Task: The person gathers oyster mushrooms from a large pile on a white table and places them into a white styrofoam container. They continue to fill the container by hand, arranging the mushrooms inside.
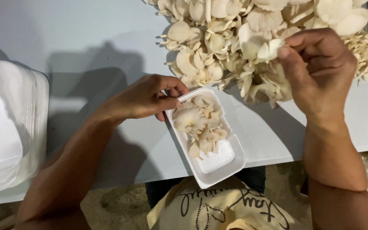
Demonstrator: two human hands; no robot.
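pinching a small pale mushroom piece (270, 49) between thumb and fingertips, my right hand (320, 70) has its grip nearly closed on it, with the big heap of oyster mushrooms (218, 42) lying just under and beyond that grip on the pale surface (86, 55). my left hand (143, 98) steadies the white foam tray (224, 168), thumb and fingers closed on its far corner. the tray sits below and between my two grips, tilted across the near edge of the surface, about two thirds filled with mushroom clusters (199, 123), the end nearest my body bare.

the piece looks very light and soft, with thin caps that i judge would tear or bruise under a hard squeeze, so a gentle pinch low on the stem or the thick base seems the safest hold, not the frilled edge. the tray looks light and bendable too, likely to slide or flex if held only by one corner.

out past my left grip, a stack of more white foam trays (9, 127) sits well apart.
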